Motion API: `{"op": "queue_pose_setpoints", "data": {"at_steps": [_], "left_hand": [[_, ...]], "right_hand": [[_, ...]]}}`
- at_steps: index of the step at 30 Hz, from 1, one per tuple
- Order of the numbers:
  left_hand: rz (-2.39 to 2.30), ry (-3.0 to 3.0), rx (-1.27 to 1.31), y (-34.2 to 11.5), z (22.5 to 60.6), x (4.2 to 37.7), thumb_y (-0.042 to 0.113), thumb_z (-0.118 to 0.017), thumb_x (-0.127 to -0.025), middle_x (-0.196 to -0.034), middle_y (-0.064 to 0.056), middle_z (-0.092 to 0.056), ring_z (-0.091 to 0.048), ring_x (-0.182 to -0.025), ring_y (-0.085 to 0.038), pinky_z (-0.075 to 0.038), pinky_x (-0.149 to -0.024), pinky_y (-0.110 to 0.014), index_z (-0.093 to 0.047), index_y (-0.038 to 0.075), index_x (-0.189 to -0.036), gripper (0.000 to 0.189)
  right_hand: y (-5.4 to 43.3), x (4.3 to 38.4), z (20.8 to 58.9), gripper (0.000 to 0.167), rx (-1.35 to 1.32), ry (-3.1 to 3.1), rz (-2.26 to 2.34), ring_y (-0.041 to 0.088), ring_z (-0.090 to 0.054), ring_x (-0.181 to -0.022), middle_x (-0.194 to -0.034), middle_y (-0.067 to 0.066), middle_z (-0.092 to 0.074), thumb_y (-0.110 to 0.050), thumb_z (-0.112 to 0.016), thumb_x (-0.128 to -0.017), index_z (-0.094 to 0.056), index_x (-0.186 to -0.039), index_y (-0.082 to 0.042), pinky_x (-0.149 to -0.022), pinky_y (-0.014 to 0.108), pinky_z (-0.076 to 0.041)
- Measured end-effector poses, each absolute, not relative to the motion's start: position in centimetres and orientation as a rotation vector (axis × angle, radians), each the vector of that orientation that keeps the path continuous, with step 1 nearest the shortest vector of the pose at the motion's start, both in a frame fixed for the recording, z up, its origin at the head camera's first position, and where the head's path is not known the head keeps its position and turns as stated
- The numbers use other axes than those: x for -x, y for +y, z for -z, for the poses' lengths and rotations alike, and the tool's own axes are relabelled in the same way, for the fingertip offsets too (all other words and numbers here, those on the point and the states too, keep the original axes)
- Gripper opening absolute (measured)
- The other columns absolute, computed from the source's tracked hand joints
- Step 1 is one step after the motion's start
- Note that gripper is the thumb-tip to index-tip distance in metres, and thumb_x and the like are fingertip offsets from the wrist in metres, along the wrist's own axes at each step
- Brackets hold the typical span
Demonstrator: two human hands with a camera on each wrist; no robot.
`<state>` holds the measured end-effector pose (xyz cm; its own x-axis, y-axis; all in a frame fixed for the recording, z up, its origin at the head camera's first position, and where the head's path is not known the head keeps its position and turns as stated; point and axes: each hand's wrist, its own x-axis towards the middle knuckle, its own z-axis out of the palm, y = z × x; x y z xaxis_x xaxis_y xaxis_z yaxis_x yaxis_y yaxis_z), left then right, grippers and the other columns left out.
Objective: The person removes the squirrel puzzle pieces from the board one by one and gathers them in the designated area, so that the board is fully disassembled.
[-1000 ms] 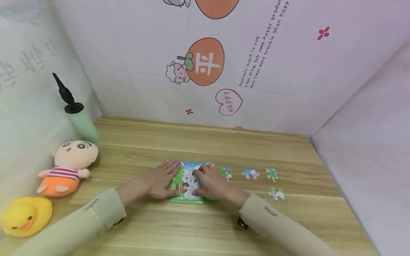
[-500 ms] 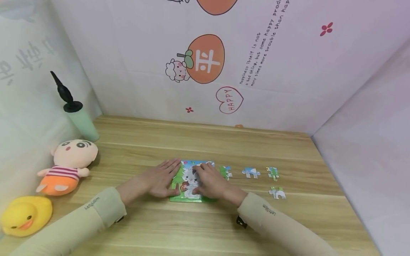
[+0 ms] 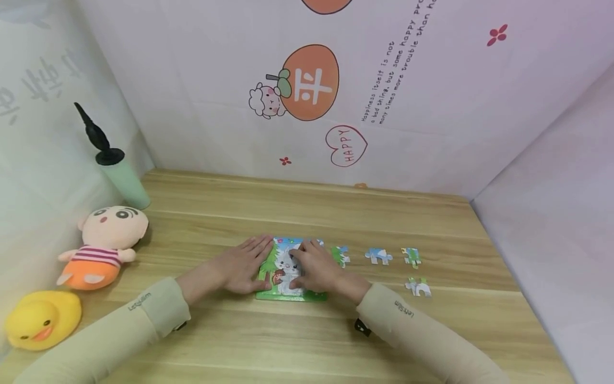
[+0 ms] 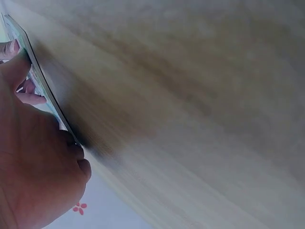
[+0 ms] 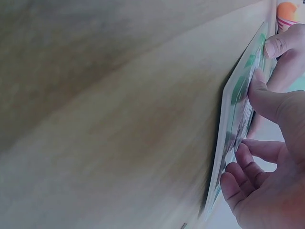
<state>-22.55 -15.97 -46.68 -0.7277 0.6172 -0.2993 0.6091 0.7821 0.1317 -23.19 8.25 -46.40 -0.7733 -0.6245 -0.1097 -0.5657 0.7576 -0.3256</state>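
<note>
A square jigsaw puzzle board (image 3: 291,298) with a green and blue border lies on the table, showing a grey-and-white rabbit. My left hand (image 3: 242,266) rests along its left side, fingers extended, thumb at the lower-left corner. Over the right half is my right hand (image 3: 320,269), its bent thumb and fingers on either side of a grey puzzle piece (image 3: 295,266) within the picture. In the right wrist view, the thumb (image 5: 262,93) presses on the puzzle face while the fingertips meet it farther along. The right palm hides part of the board.
Right of the board lie several loose pieces: a green one (image 3: 340,256), a blue one (image 3: 378,256), a green-blue one (image 3: 411,257) and a white-grey one (image 3: 419,287). At left are a yellow duck (image 3: 44,320), a plush doll (image 3: 98,248) and a hand pump (image 3: 126,181).
Both hands keep nearly the same places on the board; the right hand's fingers shift only slightly. The head view has tilted a little, so the whole scene sits higher.
</note>
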Motion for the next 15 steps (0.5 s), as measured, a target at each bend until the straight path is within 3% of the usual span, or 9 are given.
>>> {"op": "queue_pose_setpoints", "data": {"at_steps": [7,15], "left_hand": [[-0.012,2.624,-0.952,-15.74,46.45,22.62,0.064,-0.044,-0.103,-0.176,-0.021,-0.003,-0.005,-0.166,-0.036,-0.013,-0.137,-0.05,-0.015,0.003,-0.166,0.093],[-0.009,2.615,-0.96,-15.73,46.6,22.74,0.065,-0.043,-0.103,-0.176,-0.021,-0.002,-0.005,-0.166,-0.036,-0.013,-0.137,-0.05,-0.015,0.003,-0.166,0.093]], "right_hand": [[8.25,23.17,46.33,0.078,0.923,2.742,0.375,0.025,-0.054,-0.117,-0.129,0.011,-0.062,-0.045,-0.084,-0.084,-0.059,-0.145,-0.003,-0.103,0.043,-0.052],[8.46,23.14,46.47,0.078,0.891,2.775,0.45,0.034,-0.047,-0.136,-0.147,0.016,-0.051,-0.046,-0.087,-0.082,-0.06,-0.143,-0.006,-0.114,0.053,-0.047]]}}
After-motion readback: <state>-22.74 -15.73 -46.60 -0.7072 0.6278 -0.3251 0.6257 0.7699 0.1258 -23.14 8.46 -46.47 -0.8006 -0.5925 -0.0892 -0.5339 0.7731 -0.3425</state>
